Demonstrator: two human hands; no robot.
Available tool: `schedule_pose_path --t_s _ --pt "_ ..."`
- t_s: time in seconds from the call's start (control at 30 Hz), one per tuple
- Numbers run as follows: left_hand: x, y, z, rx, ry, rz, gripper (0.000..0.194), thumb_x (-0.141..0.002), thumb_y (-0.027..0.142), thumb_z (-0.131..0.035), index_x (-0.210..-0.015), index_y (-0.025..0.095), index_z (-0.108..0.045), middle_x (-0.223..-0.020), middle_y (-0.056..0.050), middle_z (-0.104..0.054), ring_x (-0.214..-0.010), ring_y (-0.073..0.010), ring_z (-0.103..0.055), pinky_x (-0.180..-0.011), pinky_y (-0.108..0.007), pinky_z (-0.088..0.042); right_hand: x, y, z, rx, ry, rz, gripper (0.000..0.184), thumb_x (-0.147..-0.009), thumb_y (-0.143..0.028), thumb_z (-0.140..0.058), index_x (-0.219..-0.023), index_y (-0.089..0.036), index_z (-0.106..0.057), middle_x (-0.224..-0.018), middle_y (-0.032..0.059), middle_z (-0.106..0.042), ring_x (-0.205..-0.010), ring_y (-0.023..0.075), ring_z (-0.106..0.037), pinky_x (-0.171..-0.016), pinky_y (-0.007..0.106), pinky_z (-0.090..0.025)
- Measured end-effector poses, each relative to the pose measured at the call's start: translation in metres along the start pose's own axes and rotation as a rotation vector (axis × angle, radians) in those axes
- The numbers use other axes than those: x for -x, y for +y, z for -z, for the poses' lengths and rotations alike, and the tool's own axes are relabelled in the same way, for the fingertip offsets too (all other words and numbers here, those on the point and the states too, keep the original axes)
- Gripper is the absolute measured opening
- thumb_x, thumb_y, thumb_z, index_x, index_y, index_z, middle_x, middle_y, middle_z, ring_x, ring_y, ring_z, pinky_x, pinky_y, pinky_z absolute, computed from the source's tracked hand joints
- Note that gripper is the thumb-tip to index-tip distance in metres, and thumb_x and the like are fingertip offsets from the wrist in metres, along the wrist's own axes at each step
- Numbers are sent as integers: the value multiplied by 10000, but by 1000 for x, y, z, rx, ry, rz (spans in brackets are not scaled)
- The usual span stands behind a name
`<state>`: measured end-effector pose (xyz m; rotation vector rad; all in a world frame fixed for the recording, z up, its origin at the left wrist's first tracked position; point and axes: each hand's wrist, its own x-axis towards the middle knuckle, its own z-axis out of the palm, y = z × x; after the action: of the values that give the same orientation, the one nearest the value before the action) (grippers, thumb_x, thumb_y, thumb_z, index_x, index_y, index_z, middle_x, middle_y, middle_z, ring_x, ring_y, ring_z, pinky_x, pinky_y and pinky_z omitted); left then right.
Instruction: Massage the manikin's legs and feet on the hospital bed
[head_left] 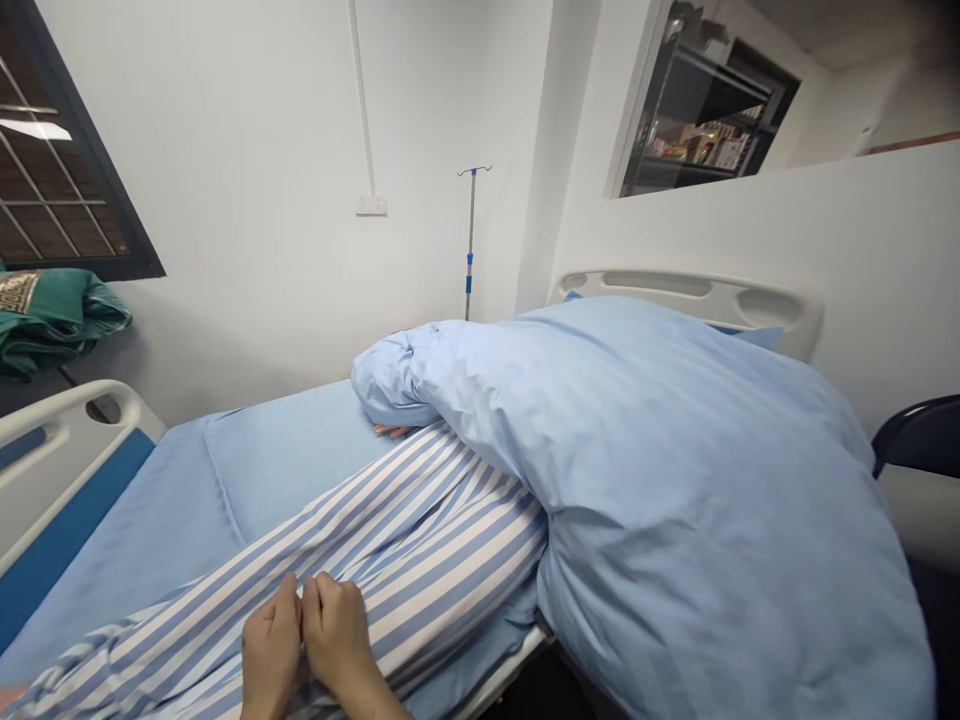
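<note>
While hands (337, 632) pinch striped fabric (420, 530), blue duvet (675, 500) beside

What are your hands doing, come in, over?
Left hand and right hand pinching blue-striped hospital garment. Blue duvet heaped beyond it. Another person's fingers showing beneath the duvet.

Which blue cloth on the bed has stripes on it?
The blue-and-white striped cloth does; the left hand and right hand are pinching it. The puffy quilt and the flat sheet are plain blue, with no white stripes.
</note>
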<state>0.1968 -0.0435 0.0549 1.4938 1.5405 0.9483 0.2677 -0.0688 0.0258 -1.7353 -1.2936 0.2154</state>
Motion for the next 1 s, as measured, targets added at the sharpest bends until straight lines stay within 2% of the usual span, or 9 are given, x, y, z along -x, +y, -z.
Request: schedule_pose_path --t_s 0.1,0.17,0.27,0.33,0.4,0.57,0.8,0.87,1.0 --pt "6 15 -10 157 20 -92 472 -776 502 -411 -435 212 -260 -411 45 -309 -453 -103 -347 -500 -241 -343 -2 4 2 -211 25 -76 441 -923 -334 -255 -563 -196 -468 -503 -1 -514 -502 122 -489 -492 232 -266" --pt "9 14 -17 130 64 -66 475 -780 505 -391 -425 214 -268 -399 39 -325 -446 -110 -356 -493 -244 -350 -4 5 3 -321 35 -124 430 -915 -356 -273 -553 -193 -438 -501 -10 -480 -492 115 -454 -481 226 -267" --pt "7 1 -24 -99 106 -15 456 -773 514 -370 -450 202 -450 -441 -4 -496 -491 -152 -457 -493 -256 -355 -5 6 3 -443 52 -154 405 -900 -366 -304 -550 -195 -416 -502 -18 -444 -495 114 -414 -470 225 -270" --pt "4 -9 -26 -220 71 -59 436 -771 512 -365 -577 195 -593 -561 -38 -615 -578 -187 -534 -526 -263 -373 -5 7 1 -486 61 -159 398 -895 -361 -313 -545 -196 -405 -497 -24 -420 -489 112 -385 -465 226 -271" --pt "1 -16 -26 -269 39 -117 435 -779 497 -352 -694 191 -649 -666 -63 -667 -647 -203 -570 -564 -267 -390 -6 8 -1 -495 70 -168 395 -894 -357 -315 -543 -194 -395 -497 -29 -406 -484 108 -365 -466 226 -272" --pt "-2 -19 -25 -333 6 -186 404 -793 431 -343 -699 195 -657 -709 -83 -687 -670 -205 -587 -591 -267 -394 -11 3 8 -409 28 -158 409 -889 -344 -313 -530 -188 -431 -489 -22 -434 -475 105 -380 -451 227 -251" --pt "-1 -15 -28 -431 -61 -242 351 -784 371 -370 -601 217 -627 -620 -65 -664 -590 -184 -565 -532 -247 -344 -20 -14 71 -199 -19 67 423 -908 -361 -304 -565 -189 -481 -481 -35 -434 -450 89 -366 -466 232 -217" --pt "-1 -14 -29 -442 -58 -240 375 -795 384 -354 -586 214 -616 -623 -62 -662 -602 -183 -566 -533 -246 -339 -19 -4 73 -154 -12 62 432 -917 -352 -287 -568 -190 -485 -480 -34 -441 -450 90 -371 -471 236 -211" --pt "0 -13 -32 -499 6 -267 364 -785 380 -379 -555 213 -606 -601 -54 -651 -598 -177 -566 -535 -242 -337 -10 29 58 -33 -19 98 429 -914 -336 -301 -574 -196 -523 -488 -17 -493 -464 105 -409 -493 253 -205"
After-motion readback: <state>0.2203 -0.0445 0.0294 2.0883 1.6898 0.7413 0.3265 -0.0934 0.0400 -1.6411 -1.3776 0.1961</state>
